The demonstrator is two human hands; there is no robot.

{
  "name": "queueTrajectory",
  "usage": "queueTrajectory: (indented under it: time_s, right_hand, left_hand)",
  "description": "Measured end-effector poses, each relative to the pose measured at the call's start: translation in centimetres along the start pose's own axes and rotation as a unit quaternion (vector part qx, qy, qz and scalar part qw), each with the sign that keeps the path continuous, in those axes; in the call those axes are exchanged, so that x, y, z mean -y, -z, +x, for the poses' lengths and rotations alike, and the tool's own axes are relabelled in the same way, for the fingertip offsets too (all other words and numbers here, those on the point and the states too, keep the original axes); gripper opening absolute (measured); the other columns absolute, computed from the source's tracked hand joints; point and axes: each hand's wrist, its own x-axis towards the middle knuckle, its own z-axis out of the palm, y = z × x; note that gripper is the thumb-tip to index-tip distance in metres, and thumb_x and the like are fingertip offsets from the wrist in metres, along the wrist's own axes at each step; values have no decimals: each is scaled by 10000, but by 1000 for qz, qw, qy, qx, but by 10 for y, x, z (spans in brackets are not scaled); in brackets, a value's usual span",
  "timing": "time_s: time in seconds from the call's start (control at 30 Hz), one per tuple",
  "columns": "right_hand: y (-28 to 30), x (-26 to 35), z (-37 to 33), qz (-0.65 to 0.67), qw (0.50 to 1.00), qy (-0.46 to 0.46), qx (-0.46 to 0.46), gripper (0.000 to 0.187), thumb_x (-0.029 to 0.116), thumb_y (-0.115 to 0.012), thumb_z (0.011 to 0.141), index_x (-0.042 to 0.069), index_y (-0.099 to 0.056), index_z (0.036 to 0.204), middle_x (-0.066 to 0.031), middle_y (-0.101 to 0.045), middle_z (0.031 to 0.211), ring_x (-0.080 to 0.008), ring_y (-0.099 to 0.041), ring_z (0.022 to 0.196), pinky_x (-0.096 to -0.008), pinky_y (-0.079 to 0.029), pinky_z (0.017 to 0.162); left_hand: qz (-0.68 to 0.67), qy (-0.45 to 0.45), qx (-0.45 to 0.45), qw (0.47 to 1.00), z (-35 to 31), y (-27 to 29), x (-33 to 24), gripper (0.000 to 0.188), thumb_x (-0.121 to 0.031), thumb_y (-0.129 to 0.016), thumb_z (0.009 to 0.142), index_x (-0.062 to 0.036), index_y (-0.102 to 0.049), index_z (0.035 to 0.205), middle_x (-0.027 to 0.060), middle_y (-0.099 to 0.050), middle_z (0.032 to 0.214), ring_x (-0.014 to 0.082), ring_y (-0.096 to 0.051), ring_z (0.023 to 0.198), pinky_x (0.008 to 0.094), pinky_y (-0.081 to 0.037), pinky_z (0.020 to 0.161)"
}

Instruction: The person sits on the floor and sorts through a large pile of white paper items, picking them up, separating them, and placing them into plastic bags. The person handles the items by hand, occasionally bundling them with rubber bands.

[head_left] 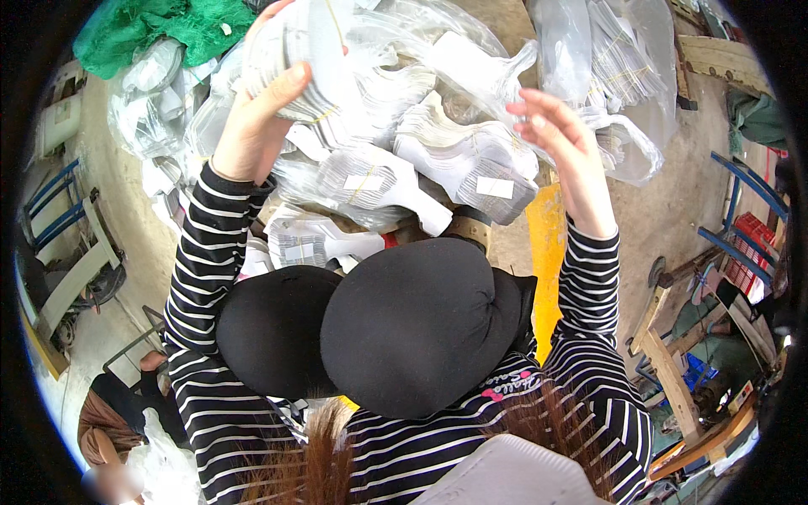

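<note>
My left hand (257, 126), at the upper left, is closed round a bundle of thin white sole-shaped pieces (295, 46). A yellowish band crosses the bundle, and its top runs out of the picture. My right hand (576, 151) is raised at the upper right with its fingers slightly bent and apart, nothing visible in them. Its fingertips are next to a clear plastic bag (480, 59); whether they touch it I cannot tell. Between my hands lie more banded stacks of grey-white pieces, one stack (366, 177) with a white label and another labelled stack (471, 160) beside it.
A clear bag of stacked pieces (623, 63) lies at the upper right, green netting (160, 29) at the upper left. Close in front of me are my knees in black (412, 328). A yellow strip (545, 261) runs beside my right forearm. Another person (126, 404) sits at the lower left.
</note>
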Motion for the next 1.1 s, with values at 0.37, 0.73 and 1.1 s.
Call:
queueTrajectory:
  time_s: [0.37, 0.73, 1.1]
  right_hand:
    - [-76, -54, -9, -519, 835, 176, 49, 525, 122, -765, 734, 47, -602, 1227, -124, -625, 1134, -274, -595, 1047, -395, -468, 929]
    - [-38, -40, -32, -394, 886, 245, 15, 313, 96, -762, 786, 54, -664, 1080, -100, -635, 1059, -292, -602, 962, -383, -487, 841]
    - [-89, -62, -21, -593, 782, 189, -41, 458, 214, -812, 674, 57, -656, 1075, -74, -591, 986, -255, -562, 954, -393, -407, 889]
  left_hand:
    - [51, 45, -152, 986, -23, 22, -17, 737, -202, -683, 834, -96, -348, 1481, 103, -489, 1375, 231, -497, 1269, 370, -423, 1051]
    - [117, 99, -195, 969, -101, 69, -11, 805, -212, -709, 809, -85, -327, 1506, 158, -466, 1415, 280, -482, 1303, 405, -370, 1107]
    - [376, 155, -94, 909, -154, 96, 40, 743, 24, -752, 686, -40, -469, 1369, 107, -520, 1359, 261, -487, 1280, 376, -347, 1094]
